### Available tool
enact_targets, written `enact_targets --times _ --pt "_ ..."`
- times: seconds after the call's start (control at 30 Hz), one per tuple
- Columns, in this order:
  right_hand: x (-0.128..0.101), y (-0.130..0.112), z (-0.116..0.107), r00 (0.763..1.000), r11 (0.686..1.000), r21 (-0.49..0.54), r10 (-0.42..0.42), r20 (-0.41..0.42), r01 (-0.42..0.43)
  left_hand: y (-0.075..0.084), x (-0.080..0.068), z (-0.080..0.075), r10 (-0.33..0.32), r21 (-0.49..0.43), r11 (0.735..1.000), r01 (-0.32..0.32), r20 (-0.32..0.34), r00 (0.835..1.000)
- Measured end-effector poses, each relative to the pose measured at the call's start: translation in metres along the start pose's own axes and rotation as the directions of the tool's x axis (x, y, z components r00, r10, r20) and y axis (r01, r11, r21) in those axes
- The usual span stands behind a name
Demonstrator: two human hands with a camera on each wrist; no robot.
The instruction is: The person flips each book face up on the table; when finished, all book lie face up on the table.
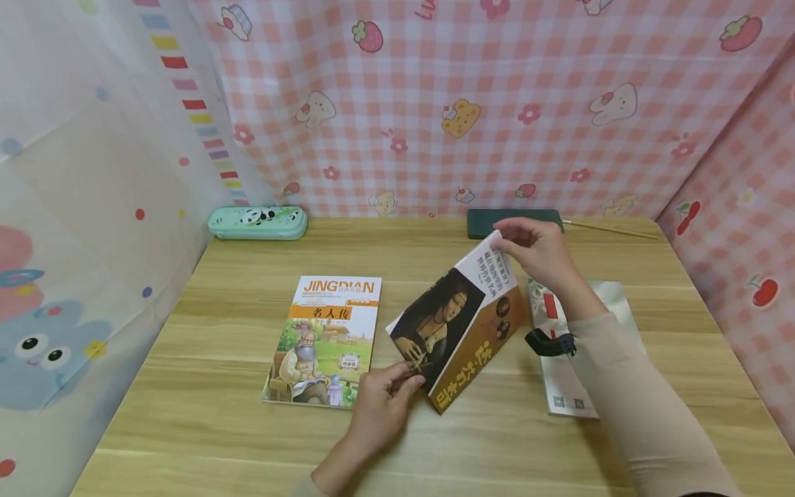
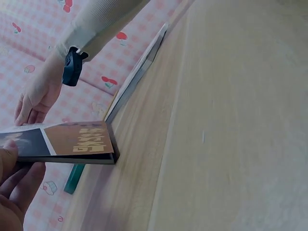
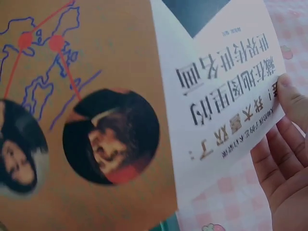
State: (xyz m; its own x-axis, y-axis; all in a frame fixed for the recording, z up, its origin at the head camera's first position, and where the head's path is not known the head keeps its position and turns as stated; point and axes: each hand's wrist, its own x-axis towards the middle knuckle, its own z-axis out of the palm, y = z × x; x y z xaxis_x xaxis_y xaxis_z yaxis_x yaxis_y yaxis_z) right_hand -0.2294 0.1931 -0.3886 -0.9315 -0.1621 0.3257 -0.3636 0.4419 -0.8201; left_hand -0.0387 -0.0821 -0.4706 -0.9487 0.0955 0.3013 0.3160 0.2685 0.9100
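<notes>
On my monitor the head view comes through evenly lit and fairly crisp, with soft-edged shadows on the bench (image 1: 205, 386). My left wrist feed looks hazier, a pale wash dulling the wood grain at lower right and a faint shadow under the book (image 2: 72, 139). On the right wrist feed, the checked cloth (image 3: 236, 199) blurs (the light's source I can't tell).

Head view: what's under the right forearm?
A pale book on the wooden table: left side and upper-right corner show. Middle and lower right can't be seen, mostly covered by the sleeve.
</notes>
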Motion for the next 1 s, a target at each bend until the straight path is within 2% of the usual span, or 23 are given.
enact_targets --times 0.2,0.3,0.43,0.57,0.77,0.87,1.0 --pt "0.006 0.008 0.013 0.999 0.998 0.040 0.045 0.020 -0.046 0.001 0.001 -0.001 -0.127 -0.075 0.990 0.122 -0.063 0.990" --pt "0.010 0.014 0.023 0.998 0.994 0.082 0.066 0.022 -0.068 0.002 0.003 -0.002 -0.196 -0.116 0.976 0.183 -0.112 0.974" --pt "0.014 0.018 0.037 0.993 0.987 0.107 0.118 0.016 -0.119 0.002 0.006 -0.004 -0.278 -0.185 0.951 0.247 -0.171 0.945" --pt "0.017 0.022 0.047 0.986 0.979 0.114 0.168 0.025 -0.169 0.001 0.011 -0.007 -0.318 -0.237 0.935 0.264 -0.229 0.920" --pt "0.020 0.032 0.060 0.960 0.946 0.162 0.269 0.083 -0.279 -0.003 0.018 -0.014 -0.344 -0.239 0.931 0.275 -0.324 0.882" --pt "0.021 0.037 0.064 0.939 0.924 0.182 0.318 0.129 -0.338 -0.005 0.020 -0.017 -0.369 -0.254 0.922 0.294 -0.338 0.866" --pt "0.019 0.042 0.069 0.922 0.906 0.200 0.336 0.194 -0.372 -0.009 0.021 -0.021 -0.411 -0.292 0.900 0.323 -0.323 0.853"
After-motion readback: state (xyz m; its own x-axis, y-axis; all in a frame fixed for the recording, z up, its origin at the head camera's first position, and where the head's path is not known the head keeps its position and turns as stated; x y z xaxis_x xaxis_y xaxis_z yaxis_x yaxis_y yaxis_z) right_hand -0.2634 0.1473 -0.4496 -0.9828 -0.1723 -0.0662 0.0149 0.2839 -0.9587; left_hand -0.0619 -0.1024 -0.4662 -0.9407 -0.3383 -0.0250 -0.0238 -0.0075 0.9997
